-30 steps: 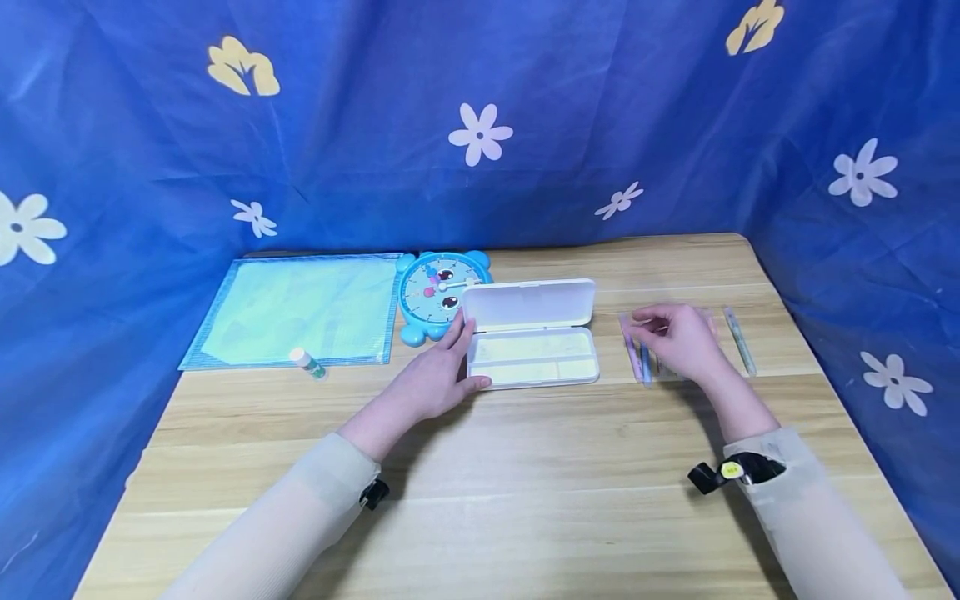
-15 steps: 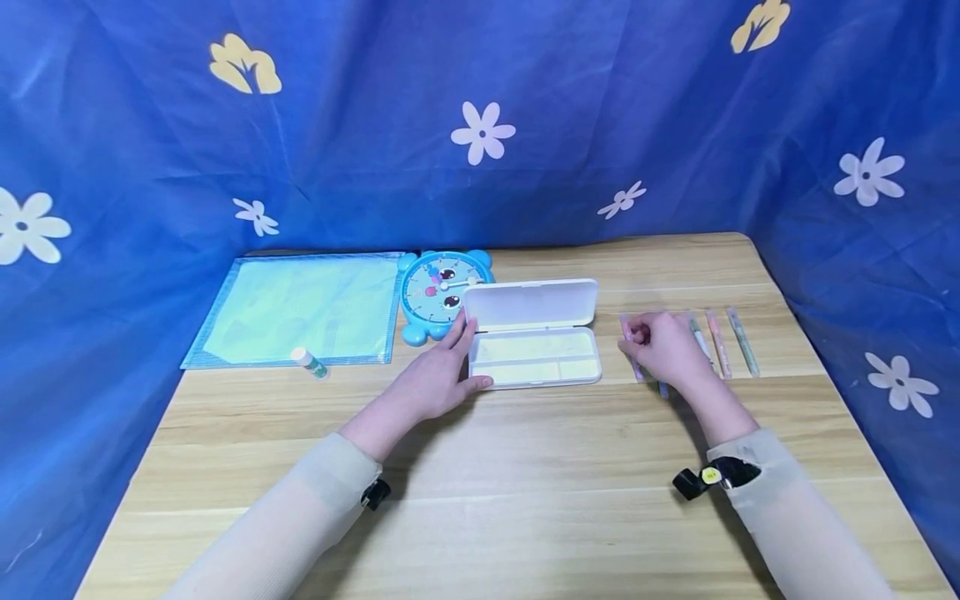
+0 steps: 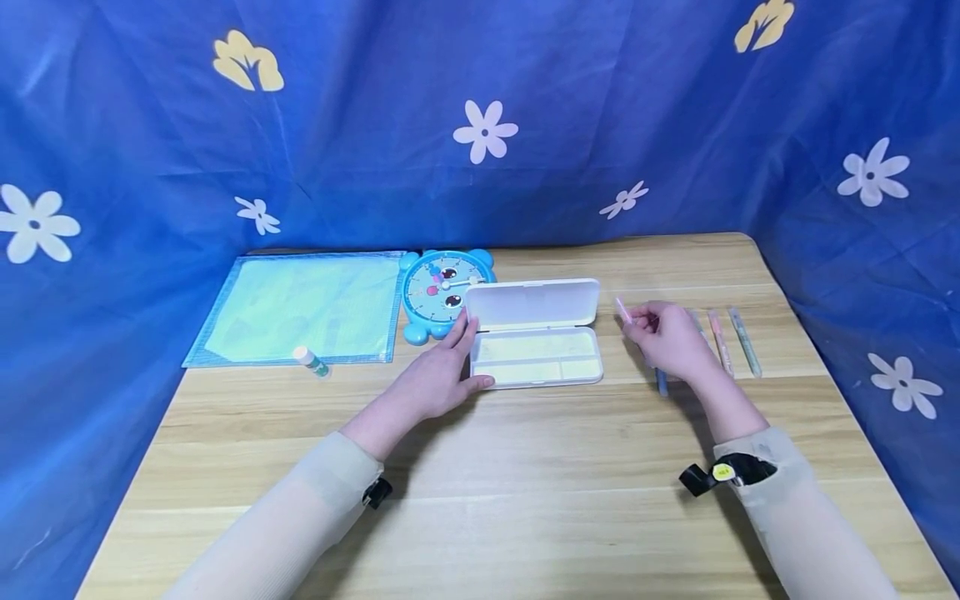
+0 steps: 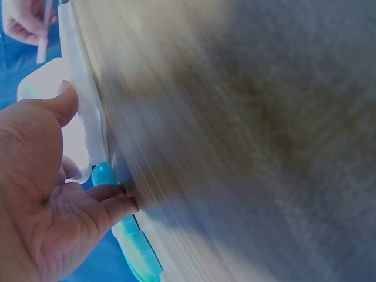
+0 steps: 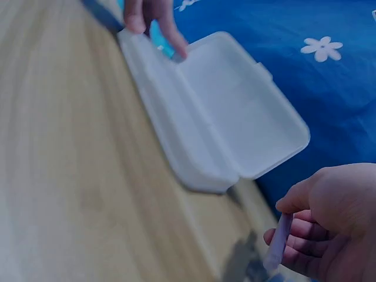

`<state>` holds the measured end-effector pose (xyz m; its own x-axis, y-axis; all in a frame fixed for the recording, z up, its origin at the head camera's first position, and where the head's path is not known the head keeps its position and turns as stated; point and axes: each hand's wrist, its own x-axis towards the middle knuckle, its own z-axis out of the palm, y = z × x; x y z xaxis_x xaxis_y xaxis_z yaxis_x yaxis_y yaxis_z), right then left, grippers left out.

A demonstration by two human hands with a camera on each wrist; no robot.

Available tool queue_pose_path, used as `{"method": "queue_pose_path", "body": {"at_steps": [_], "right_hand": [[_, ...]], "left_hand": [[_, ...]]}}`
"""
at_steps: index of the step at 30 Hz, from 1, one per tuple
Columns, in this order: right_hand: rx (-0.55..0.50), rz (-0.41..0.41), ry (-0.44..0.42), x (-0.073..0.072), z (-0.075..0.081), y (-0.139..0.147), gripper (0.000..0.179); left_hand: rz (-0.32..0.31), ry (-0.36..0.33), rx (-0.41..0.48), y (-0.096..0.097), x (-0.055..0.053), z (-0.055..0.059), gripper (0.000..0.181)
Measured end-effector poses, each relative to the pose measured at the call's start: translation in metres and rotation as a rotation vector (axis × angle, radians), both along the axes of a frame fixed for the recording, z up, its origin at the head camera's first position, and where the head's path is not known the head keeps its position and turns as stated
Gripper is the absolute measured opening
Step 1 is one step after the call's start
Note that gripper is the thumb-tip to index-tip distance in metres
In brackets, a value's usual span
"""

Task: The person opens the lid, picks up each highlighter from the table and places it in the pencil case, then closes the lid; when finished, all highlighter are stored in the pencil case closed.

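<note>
A white pencil case [image 3: 536, 358] stands with its lid raised, its divided inside showing no pens. My left hand [image 3: 438, 375] holds its left end, thumb at the front edge and fingers by the lid. In the left wrist view that thumb [image 4: 67, 104] lies against the case's side. My right hand [image 3: 671, 337] pinches a slim light-purple pen [image 3: 624, 311] between thumb and fingers, right of the case. The right wrist view shows the pen [image 5: 278, 242] jutting from the fingertips. A blue pen [image 3: 662, 382] lies partly hidden under this hand.
Right of my right hand lie a pink pen [image 3: 721, 342] and a green pen [image 3: 746, 342], with another pen partly hidden. Behind my left hand is a blue toy clock [image 3: 427, 304]. A glue stick [image 3: 311, 361] lies by a mesh zip pouch [image 3: 300, 308]. A blue curtain borders the table.
My right hand has moved left over the pens, taken hold of the light-purple pen and raised it from its spot in the row. My left hand stays at the pencil case.
</note>
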<state>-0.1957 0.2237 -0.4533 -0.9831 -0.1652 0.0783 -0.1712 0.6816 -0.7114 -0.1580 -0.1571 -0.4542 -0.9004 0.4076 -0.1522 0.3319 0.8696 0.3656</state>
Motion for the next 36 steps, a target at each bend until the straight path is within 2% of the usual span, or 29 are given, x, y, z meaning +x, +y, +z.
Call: {"method": "queue_pose_path", "body": {"at_steps": [8, 17, 22, 28, 36], "right_hand": [[-0.075, 0.043, 0.134, -0.005, 0.028, -0.012, 0.020], [-0.104, 0.120, 0.136, -0.005, 0.049, -0.041, 0.018], [-0.092, 0.206, 0.161, -0.007, 0.047, -0.055, 0.017], [-0.057, 0.299, 0.188, -0.009, 0.039, -0.070, 0.017], [0.035, 0.412, 0.168, -0.006, 0.024, -0.091, 0.015]], "left_hand": [[0.003, 0.001, 0.002, 0.000, -0.001, 0.001, 0.104], [0.000, 0.007, 0.004, -0.001, -0.001, 0.001, 0.104], [-0.001, 0.001, 0.004, -0.001, -0.001, 0.003, 0.104], [0.009, -0.017, 0.004, 0.000, -0.001, 0.003, 0.103], [0.005, -0.019, 0.004, 0.001, 0.000, 0.002, 0.104]]}}
